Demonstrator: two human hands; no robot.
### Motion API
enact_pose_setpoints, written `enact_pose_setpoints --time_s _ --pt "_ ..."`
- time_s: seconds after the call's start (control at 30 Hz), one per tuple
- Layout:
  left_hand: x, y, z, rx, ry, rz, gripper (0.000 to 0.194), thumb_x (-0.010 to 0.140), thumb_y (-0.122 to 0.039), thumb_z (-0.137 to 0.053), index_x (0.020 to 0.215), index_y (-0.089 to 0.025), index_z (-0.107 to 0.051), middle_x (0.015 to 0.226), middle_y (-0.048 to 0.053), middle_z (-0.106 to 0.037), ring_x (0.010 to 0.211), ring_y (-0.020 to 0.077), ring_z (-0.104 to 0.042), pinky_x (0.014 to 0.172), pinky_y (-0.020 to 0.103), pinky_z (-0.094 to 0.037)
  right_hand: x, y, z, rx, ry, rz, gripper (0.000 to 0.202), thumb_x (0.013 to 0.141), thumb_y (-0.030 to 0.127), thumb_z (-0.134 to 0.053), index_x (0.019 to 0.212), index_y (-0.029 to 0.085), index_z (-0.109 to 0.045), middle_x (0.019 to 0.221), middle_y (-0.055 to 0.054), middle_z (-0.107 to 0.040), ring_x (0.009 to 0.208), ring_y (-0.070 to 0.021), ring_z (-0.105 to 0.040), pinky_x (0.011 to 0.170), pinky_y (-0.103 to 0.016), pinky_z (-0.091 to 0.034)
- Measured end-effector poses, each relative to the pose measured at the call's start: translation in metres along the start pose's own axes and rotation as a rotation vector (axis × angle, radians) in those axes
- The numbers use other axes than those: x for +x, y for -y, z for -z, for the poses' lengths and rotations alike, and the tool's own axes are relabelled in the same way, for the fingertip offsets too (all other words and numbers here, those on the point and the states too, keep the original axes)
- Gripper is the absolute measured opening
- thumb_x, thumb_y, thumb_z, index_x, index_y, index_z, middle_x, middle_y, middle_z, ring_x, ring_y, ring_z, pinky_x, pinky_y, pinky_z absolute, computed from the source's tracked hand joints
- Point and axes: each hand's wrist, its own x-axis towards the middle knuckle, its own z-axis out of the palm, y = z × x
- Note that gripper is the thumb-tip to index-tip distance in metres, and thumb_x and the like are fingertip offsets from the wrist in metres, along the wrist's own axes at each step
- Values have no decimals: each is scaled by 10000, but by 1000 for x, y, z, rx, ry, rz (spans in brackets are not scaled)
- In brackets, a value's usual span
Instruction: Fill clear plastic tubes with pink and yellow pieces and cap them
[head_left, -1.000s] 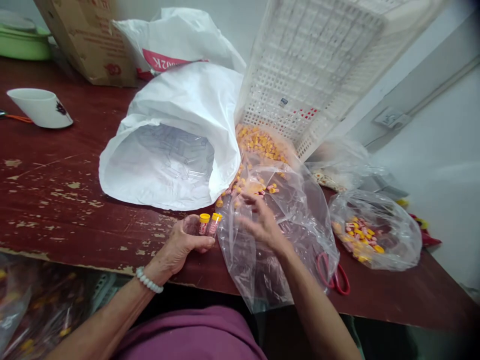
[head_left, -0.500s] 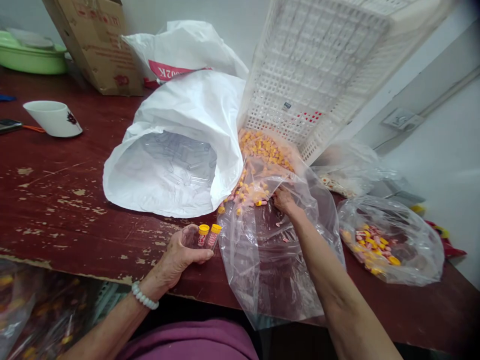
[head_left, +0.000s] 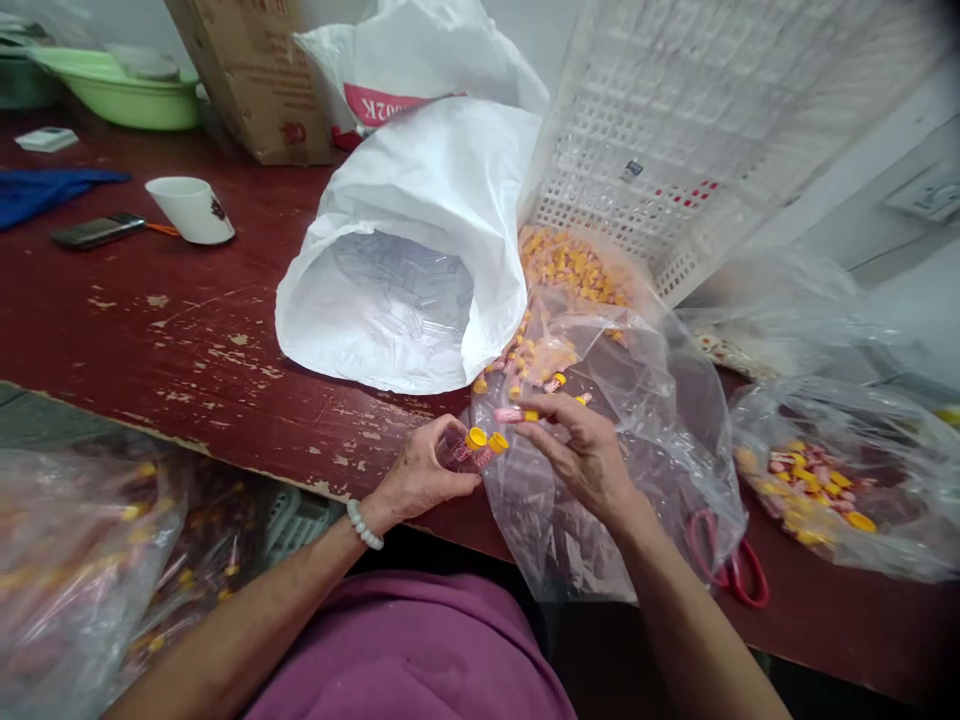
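Pinching a yellow-capped pink piece (head_left: 513,415) near the centre of the frame, your right hand (head_left: 589,455) keeps its long axis running left to right, pink end leftward, just above and apart from the two yellow-topped tubes (head_left: 466,453) gripped in your left hand (head_left: 420,470), tops leaning right. At upper centre, a white sack (head_left: 442,160) gapes over clear tubes (head_left: 431,300); right of it, a clear plastic bag (head_left: 551,545) holds heaped yellow-and-pink pieces (head_left: 577,268). Another clear bag (head_left: 919,470) with similar pieces sits at right.
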Motion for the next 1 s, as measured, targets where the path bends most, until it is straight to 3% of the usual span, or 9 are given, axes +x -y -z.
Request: enact_pose_setpoints --time_s 0.1,0.2,0.3,0.37,0.5,0.63,0.73,0.83,1.0 --pt "-4 -3 -2 94 9 -76 270 602 -175 -689 823 -148 -537 723 -41 -532 628 86 -446 556 197 -358 5 29 -10 -50 114 148 177 870 277 -567 1027 230 -634 951 -38 -672 892 -156 -606 797 -295 -470" --pt "-6 -7 -4 154 14 -133 259 603 -168 -674 823 -146 -537 687 -54 -506 596 76 -410 539 194 -341 7 36 -16 -126 212 210 232 885 278 -543 1106 232 -595 1008 -51 -667 935 -172 -594 844 -335 -457" --pt "-7 -9 -4 145 19 -132 267 603 -174 -672 832 -143 -538 687 -56 -501 594 74 -408 540 191 -343 4 35 -14 -111 151 165 361 885 287 -534 1236 215 -486 1169 -87 -602 1087 -192 -539 930 -373 -425" --pt "-7 -8 -3 144 23 -117 266 599 -171 -675 826 -141 -540 675 -59 -488 589 72 -392 528 188 -331 0 35 -13 -114 123 120 331 871 307 -542 1185 207 -514 1241 -107 -538 1172 -210 -478 978 -400 -391" --pt "-7 -4 -2 117 81 -107 283 613 -228 -699 837 -130 -557 718 -28 -538 638 96 -440 566 206 -357 -8 39 -21 -175 254 105 328 789 433 -624 1036 217 -611 1362 -102 -432 1235 -264 -398 1024 -463 -321" --pt "-3 0 -3 65 93 -59 300 599 -266 -724 796 -128 -544 730 -14 -541 666 112 -457 590 220 -374 -11 34 -28 -145 292 90 384 770 484 -630 1069 244 -615 1421 -80 -378 1259 -265 -379 1028 -458 -314" --pt "2 -3 -2 -62 57 26 287 569 -190 -716 742 -142 -493 685 -43 -496 625 88 -433 557 199 -358 -7 3 -19 -118 116 15 295 886 372 -489 1127 229 -583 1339 -90 -465 1209 -207 -443 993 -386 -366" --pt "6 -7 1 -128 8 85 311 535 -148 -716 693 -150 -448 654 -61 -459 599 70 -409 540 186 -349 -2 -52 1 -375 -48 -147 265 888 174 -405 1061 171 -606 1096 -109 -619 1052 -203 -532 907 -356 -401" --pt "6 -9 0 -187 -3 87 327 517 -124 -710 676 -156 -427 653 -67 -448 595 62 -413 534 175 -346 -5 -128 23 -827 267 -163 312 843 96 -429 1044 185 -651 1028 -96 -665 934 -216 -538 838 -326 -379"
